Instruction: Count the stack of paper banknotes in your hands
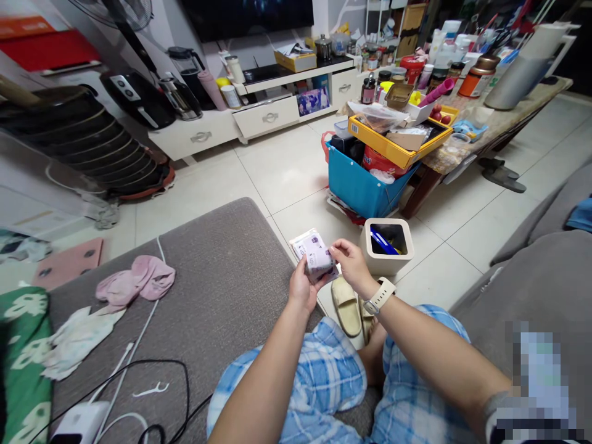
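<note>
My left hand (pixel 304 287) is closed around a small stack of purple-and-white printed notes (pixel 317 254), thumb on top and fingers beneath. They look like banknotes, but the print is too small to read. My right hand (pixel 354 266) pinches the right edge of the stack, where a note bends up. A beige watch (pixel 380 297) is on my right wrist. The stack is held over the gap between the grey couch seat (pixel 231 265) and a beige bin (pixel 387 262).
Slippers (pixel 346 306) lie on the floor below my hands. A blue storage box (pixel 358 185) topped with a yellow tray (pixel 398 145) stands beside a cluttered table (pixel 509 123). On the couch are a pink cloth (pixel 136 280), cables and a white floss pick (pixel 152 390).
</note>
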`<state>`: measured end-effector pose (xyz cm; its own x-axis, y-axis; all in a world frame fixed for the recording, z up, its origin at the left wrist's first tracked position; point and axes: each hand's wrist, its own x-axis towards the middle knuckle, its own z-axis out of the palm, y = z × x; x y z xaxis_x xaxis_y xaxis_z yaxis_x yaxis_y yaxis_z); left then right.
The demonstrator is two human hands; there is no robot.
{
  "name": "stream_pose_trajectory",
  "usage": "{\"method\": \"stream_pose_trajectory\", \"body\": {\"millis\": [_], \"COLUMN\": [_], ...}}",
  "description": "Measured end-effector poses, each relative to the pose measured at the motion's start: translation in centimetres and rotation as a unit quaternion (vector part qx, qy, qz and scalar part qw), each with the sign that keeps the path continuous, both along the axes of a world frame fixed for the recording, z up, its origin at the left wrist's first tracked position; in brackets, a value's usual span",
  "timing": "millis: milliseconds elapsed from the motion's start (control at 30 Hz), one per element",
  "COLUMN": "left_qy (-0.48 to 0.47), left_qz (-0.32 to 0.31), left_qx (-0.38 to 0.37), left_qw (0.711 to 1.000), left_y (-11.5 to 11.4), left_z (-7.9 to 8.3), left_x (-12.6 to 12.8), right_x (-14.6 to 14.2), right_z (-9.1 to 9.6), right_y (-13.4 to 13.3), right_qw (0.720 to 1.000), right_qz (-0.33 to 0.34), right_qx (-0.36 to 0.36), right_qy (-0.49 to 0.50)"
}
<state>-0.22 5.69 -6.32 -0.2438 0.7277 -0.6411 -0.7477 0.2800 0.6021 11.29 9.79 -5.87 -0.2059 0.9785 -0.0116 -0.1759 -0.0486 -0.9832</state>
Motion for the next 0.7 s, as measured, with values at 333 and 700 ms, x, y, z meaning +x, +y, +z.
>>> {"method": "stream_pose_trajectory", "body": {"millis": [333,700], "left_qy": [0.010,-0.015], "left_qz": [0.006,0.029], "left_qx": [0.027,0.051], "left_qw": [1.000,0.998], "left_y": [0.1,0.4], "left_z": [-0.4,-1.0], "left_x": [0.2,0.5], "right_x": [0.2,-0.1], "right_z": [-0.9,-0.9], "right_y": [0.6,0.6], "right_qw": [0.998,0.998], "right_qz": [-0.052,-0.043], "right_qx": [-0.038,-0.042], "right_qy": [-0.020,-0.016]}}
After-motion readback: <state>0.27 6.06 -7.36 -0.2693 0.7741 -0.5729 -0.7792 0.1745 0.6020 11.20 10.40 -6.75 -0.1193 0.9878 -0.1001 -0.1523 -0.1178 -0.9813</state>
